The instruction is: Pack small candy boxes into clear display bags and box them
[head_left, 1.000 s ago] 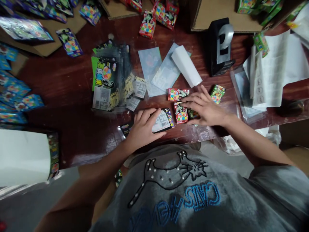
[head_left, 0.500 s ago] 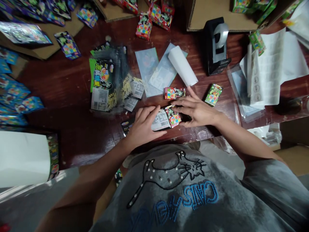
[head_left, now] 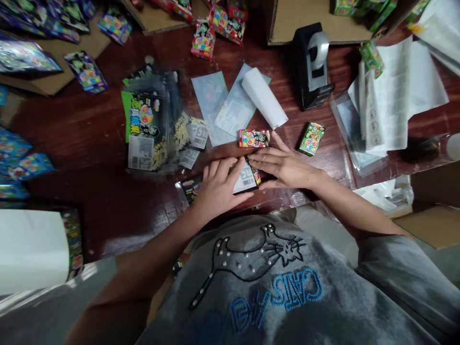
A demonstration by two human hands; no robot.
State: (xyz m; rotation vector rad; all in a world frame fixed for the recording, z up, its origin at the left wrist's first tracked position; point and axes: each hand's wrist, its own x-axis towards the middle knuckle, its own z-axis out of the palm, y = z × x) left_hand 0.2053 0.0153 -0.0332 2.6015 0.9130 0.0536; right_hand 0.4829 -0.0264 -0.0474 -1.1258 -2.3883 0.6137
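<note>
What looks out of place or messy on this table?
The pile of clear printed bags beyond the left hand is fanned out crookedly, and one green box lies askew, alone, beyond the right hand. Nothing looks spilled or damaged.

Dark red wooden table point(head_left: 89, 139) holds black tape dispenser point(head_left: 312, 67), white paper roll point(head_left: 264, 98), green cardboard box point(head_left: 311, 139), red cardboard box point(head_left: 254, 138), barcoded black packet point(head_left: 246, 179).
</note>
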